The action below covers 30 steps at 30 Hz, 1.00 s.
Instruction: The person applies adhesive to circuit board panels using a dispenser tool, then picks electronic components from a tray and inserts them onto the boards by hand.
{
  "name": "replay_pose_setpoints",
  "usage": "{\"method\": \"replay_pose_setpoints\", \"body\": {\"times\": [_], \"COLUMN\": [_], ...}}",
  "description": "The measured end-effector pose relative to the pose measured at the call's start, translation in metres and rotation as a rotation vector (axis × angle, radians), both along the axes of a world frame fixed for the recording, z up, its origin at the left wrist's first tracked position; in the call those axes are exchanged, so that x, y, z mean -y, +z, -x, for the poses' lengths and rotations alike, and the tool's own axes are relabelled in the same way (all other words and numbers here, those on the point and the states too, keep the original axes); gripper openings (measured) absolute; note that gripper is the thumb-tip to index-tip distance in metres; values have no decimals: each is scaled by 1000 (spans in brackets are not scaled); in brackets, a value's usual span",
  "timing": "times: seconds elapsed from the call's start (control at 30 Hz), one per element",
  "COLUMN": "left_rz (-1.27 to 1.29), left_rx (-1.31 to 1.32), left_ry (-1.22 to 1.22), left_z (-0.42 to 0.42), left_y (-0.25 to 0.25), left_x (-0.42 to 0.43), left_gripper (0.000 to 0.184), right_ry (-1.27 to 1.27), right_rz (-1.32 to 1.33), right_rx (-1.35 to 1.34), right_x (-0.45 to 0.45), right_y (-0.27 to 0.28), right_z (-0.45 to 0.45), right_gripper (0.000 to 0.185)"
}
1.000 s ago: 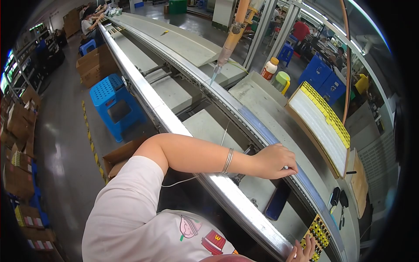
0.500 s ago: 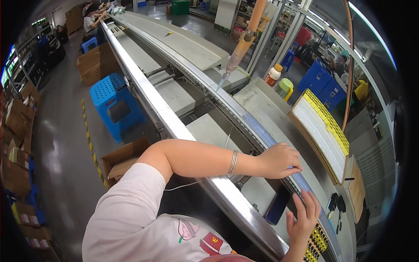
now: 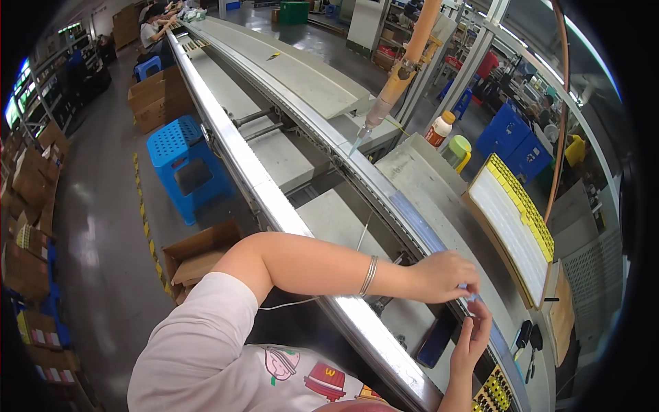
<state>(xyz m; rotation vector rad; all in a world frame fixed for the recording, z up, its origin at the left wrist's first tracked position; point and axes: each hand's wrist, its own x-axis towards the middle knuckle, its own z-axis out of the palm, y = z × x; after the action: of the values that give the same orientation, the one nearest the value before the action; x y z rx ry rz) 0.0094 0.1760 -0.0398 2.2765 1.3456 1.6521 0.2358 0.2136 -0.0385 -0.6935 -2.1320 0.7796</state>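
My left hand (image 3: 443,277), with thin bangles (image 3: 368,276) on its wrist, reaches across the conveyor rail. Its fingers are curled and pinched, and a small pale-blue spot shows at the fingertips; what they hold, if anything, I cannot make out. Just below, my right hand (image 3: 473,334) is raised with bent fingers and the thumb apart, its fingertips close to the left ones. Whether they touch is unclear. Below the right hand, rows of small yellow-and-black parts (image 3: 493,393) lie on the line. A dark phone-like slab (image 3: 436,341) rests between the rails.
A dispensing syringe (image 3: 374,113) hangs over the track. Right of it stand a white bottle (image 3: 440,129), a green-lidded jug (image 3: 456,151) and a tilted box of yellow parts (image 3: 515,223). Black-handled tools (image 3: 528,341) lie at right. A blue stool (image 3: 180,161) and cardboard boxes (image 3: 199,254) stand left.
My right hand has risen toward the left fingertips, its spread fingers now bent. My left hand has shifted slightly down and right in view. The whole view has moved a little.
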Motion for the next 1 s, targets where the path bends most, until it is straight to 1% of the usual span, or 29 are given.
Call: {"method": "replay_pose_setpoints", "body": {"times": [0.07, 0.1, 0.13, 0.23, 0.4, 0.53, 0.63, 0.8, 0.9, 1.0], "left_rz": [78, 80, 83, 89, 118, 137, 121, 84, 77, 102], "left_rx": [11, 14, 17, 13, 10, 16, 11, -29, -69, -133], "left_ry": [-74, -70, -83, -111, -142, -180, -190, -260, -288, -307], "left_z": [-3, -4, -4, -5, -9, -13, -13, -15, -18, -19], "left_y": [2, 1, 0, -2, -6, -9, -9, -11, -13, -12], "left_x": [6, 7, 7, 8, 8, 11, 11, 13, 14, 17], "left_gripper": [13, 13, 13, 11, 10, 12, 13, 22, 27, 31], "right_ry": [36, 54, 56, 95, 106, 119, 103, 176, 266, 283], "right_rz": [162, 247, 251, 213, 179, 232, 330, 310, 207, 227], "right_rx": [-54, -81, -79, 61, 61, 56, 62, 49, 160, 197], "right_x": [2, 2, 3, 5, 5, 0, 5, 17, 16, 15], "right_y": [-7, -9, -10, -6, -10, -14, -9, -7, -12, -10], "right_z": [0, -1, -1, -3, -3, -8, -7, -3, -9, -12], "right_gripper": [23, 20, 20, 17, 17, 19, 23, 25, 27, 26]}}
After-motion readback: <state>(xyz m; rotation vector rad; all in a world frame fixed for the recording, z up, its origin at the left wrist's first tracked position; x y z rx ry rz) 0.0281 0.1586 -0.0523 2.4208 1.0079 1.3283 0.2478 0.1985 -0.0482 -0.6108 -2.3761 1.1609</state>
